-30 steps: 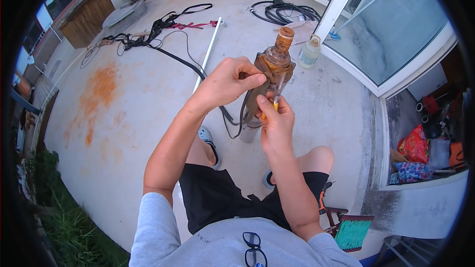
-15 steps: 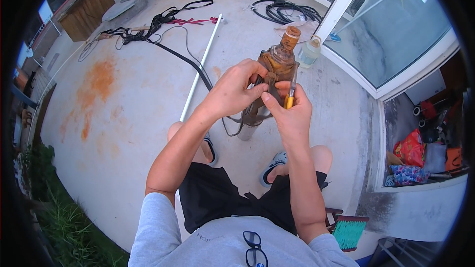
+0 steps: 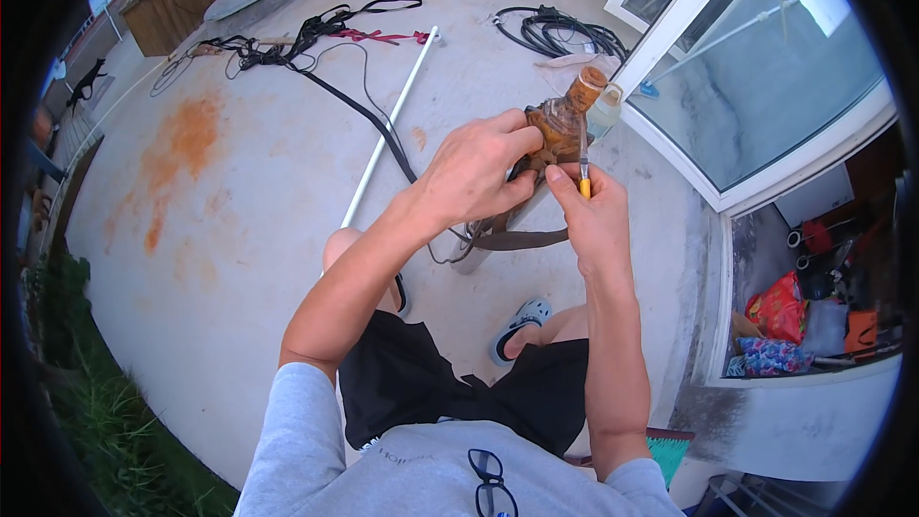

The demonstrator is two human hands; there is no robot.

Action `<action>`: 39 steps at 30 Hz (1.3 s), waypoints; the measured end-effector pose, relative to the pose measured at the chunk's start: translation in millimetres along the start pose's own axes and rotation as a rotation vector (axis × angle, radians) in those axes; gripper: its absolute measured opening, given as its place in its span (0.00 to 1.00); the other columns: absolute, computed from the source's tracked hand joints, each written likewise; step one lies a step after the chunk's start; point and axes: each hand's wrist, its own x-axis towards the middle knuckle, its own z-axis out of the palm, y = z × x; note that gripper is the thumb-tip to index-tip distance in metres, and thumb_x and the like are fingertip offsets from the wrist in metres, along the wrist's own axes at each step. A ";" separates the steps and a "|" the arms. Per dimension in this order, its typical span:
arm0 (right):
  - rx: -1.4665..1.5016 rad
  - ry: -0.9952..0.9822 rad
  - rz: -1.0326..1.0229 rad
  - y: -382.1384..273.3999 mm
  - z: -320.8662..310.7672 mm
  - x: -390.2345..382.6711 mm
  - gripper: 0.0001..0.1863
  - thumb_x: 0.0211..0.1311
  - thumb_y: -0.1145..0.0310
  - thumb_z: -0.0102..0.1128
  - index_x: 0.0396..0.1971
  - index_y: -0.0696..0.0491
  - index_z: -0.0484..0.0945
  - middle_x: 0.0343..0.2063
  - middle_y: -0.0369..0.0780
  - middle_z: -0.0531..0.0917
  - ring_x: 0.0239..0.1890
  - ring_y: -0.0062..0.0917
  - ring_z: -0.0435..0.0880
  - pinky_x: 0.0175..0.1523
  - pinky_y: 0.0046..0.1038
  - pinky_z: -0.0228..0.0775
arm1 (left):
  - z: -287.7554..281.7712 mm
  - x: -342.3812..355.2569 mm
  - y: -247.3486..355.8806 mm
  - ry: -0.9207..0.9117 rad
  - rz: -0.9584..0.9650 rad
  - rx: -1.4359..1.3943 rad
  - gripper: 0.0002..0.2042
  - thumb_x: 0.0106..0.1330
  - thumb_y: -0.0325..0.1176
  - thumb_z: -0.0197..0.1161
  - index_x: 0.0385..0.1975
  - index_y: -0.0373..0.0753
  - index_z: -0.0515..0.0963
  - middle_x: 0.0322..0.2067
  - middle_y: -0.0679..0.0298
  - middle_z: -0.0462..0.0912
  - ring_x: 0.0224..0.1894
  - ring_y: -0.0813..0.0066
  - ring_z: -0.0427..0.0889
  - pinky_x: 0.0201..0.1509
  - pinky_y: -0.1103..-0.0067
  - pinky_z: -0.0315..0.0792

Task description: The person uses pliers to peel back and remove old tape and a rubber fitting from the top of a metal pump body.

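Over concrete (image 3: 278,182), my right hand (image 3: 599,215) is gripping a yellow-handled tool (image 3: 585,189), ideally angled clear; my left hand (image 3: 479,168) is touching brown wrapping (image 3: 557,127), its hold hidden.

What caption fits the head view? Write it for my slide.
Left hand at a rusty-topped cylinder, right hand holding a yellow-handled tool, over a pale floor.

Before me a pipe (image 3: 563,126) is standing, with a pole (image 3: 412,83) lying to its left, a hose (image 3: 550,17) lying behind it and a door (image 3: 766,86) standing to its right.
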 end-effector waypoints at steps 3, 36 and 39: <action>-0.200 0.056 -0.175 0.2 12.4 -1.2 0.12 0.63 0.67 0.67 0.32 0.62 0.81 0.22 0.31 0.78 0.24 0.14 0.69 0.29 0.22 0.62 | -9.4 1.7 -7.9 -0.036 0.055 -0.055 0.13 0.52 0.28 0.67 0.35 0.32 0.75 0.32 0.54 0.74 0.34 0.52 0.76 0.36 0.65 0.71; 0.600 0.298 -0.020 42.5 38.7 2.8 0.03 0.64 0.77 0.59 0.34 0.54 0.73 0.24 0.28 0.70 0.23 0.09 0.60 0.28 0.16 0.50 | 31.5 -20.4 -14.0 0.321 0.334 -0.131 0.10 0.58 0.22 0.65 0.39 0.27 0.80 0.34 0.56 0.78 0.33 0.59 0.75 0.36 0.70 0.70; 0.608 0.233 -0.004 44.0 35.0 2.0 0.04 0.63 0.77 0.59 0.33 0.54 0.73 0.23 0.28 0.69 0.22 0.09 0.60 0.27 0.16 0.50 | 33.1 -22.1 -14.3 0.354 0.356 -0.123 0.11 0.57 0.21 0.65 0.40 0.27 0.80 0.34 0.56 0.79 0.32 0.60 0.76 0.34 0.70 0.71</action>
